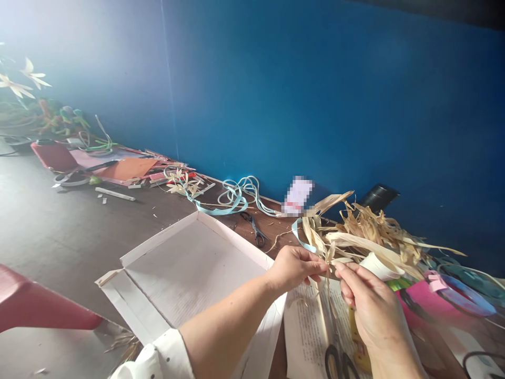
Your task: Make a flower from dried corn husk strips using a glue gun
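White box left of the fingers, open side up, prob as catch tray. Husk pile just behind fingertips, so w/in reach. Printed pages under both hands. L hand + R hand: thumb/index pinch husk bundle between them, above the pages, prob to keep strands bunched.

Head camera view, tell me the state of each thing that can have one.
Left hand, pinched shut on the husk piece.
Right hand, pinched shut on the husk piece.
Husk piece, held between both hands.
Cardboard box, open, flaps spread.
Book, lying open.
Small scissors, blades closed, lying flat.
Blue ribbon, loose, tangled.
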Demonstrator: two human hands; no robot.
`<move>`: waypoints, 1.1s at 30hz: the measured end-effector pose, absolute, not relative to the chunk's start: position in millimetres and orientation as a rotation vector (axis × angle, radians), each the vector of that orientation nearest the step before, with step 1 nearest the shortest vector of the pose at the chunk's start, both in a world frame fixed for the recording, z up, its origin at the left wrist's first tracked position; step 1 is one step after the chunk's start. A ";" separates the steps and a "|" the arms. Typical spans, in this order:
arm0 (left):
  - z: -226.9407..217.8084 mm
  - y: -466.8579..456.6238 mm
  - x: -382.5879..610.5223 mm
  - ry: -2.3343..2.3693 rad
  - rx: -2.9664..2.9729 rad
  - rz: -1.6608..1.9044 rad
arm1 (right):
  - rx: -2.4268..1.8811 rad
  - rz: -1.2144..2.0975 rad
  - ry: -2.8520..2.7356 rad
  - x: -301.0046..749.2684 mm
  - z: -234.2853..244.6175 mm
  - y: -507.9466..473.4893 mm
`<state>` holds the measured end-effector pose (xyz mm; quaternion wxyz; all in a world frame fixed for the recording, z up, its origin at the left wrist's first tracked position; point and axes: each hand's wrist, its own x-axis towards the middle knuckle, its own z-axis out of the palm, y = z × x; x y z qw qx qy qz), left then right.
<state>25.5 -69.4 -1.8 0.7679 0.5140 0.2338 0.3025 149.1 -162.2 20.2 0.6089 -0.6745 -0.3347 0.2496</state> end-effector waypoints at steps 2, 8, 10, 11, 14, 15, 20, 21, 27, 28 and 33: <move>-0.8 -69.6 24.9 0.508 1.112 0.655 | -1.585 0.579 -0.798 150.8 20.3 -163.1; -2.2 -70.0 25.9 0.508 1.116 0.668 | -1.653 0.546 -0.855 149.8 23.7 -165.8; -2.3 -69.9 26.1 0.516 1.123 0.674 | -1.666 0.552 -0.863 149.1 25.2 -167.5; -2.1 -69.8 26.1 0.516 1.128 0.677 | -1.672 0.554 -0.864 149.1 25.7 -168.2; -1.0 -69.7 25.5 0.521 1.135 0.669 | -1.684 0.546 -0.857 151.0 25.1 -168.7; -0.7 -69.8 25.3 0.523 1.137 0.664 | -1.685 0.541 -0.853 152.0 24.4 -168.3; -1.5 -70.0 25.7 0.522 1.148 0.650 | -1.672 0.526 -0.831 155.4 21.0 -165.6; -2.3 -69.9 26.2 0.516 1.149 0.650 | -1.668 0.528 -0.831 155.4 20.9 -165.3; -5.8 -68.9 27.9 0.489 1.141 0.652 | -1.560 0.622 -0.814 149.4 28.2 -165.0; -5.6 -68.9 27.6 0.486 1.138 0.653 | -1.542 0.637 -0.808 147.8 30.0 -164.9; -3.5 -69.2 26.1 0.494 1.128 0.650 | -1.505 0.676 -0.780 143.8 34.5 -163.8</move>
